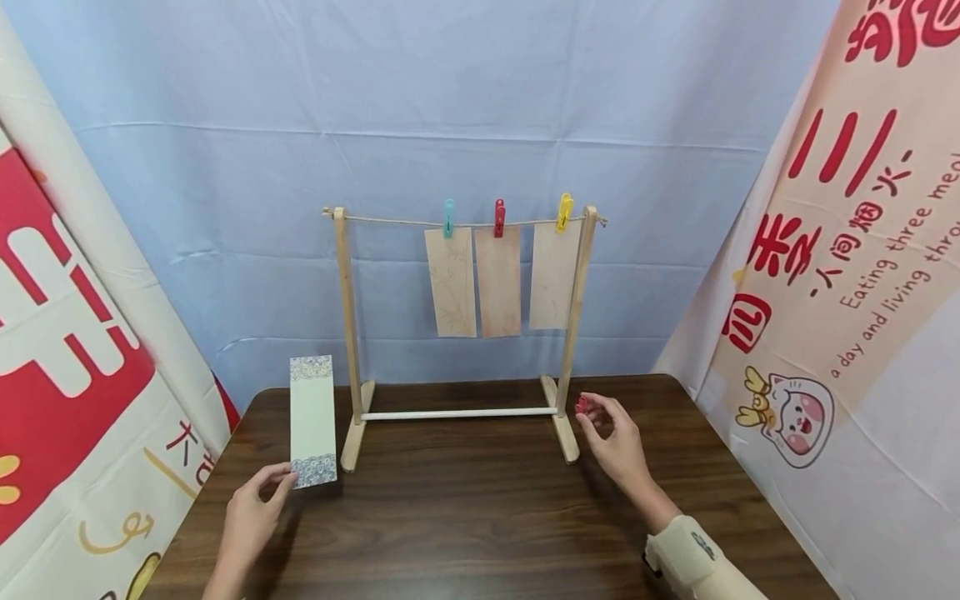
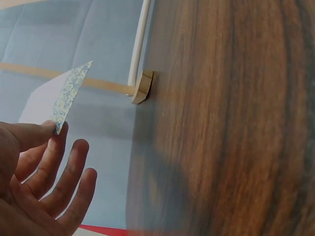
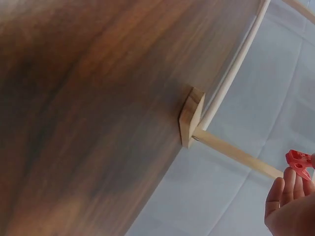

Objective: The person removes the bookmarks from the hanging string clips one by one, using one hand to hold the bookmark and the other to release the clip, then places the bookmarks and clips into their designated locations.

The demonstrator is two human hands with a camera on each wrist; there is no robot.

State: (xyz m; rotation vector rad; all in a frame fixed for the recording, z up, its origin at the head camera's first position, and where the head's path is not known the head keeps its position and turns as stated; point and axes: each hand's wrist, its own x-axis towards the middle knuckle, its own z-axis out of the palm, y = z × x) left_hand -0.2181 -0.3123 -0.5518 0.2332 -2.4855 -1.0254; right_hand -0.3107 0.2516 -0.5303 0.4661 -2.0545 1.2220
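My left hand (image 1: 253, 510) pinches a pale green paper card (image 1: 312, 418) with blue floral bands by its lower left corner. The card stands upright, left of the wooden rack. In the left wrist view, thumb and forefinger meet at the patterned end of the card (image 2: 71, 96), the other fingers spread loosely. Beside the rack's right foot, my right hand (image 1: 617, 437) holds a small red clothespin (image 1: 582, 404) between thumb and fingertips. The right wrist view shows this red clothespin (image 3: 298, 162) at the fingertips, at the right edge.
A wooden rack (image 1: 347, 317) with a string (image 1: 390, 221) stands on the dark wood table (image 1: 450, 517). Beige cards (image 1: 452, 283) hang from it by a blue clothespin (image 1: 448, 218), a red one and a yellow one (image 1: 565, 213). Blue cloth (image 1: 450, 83) hangs behind; printed banners flank both sides.
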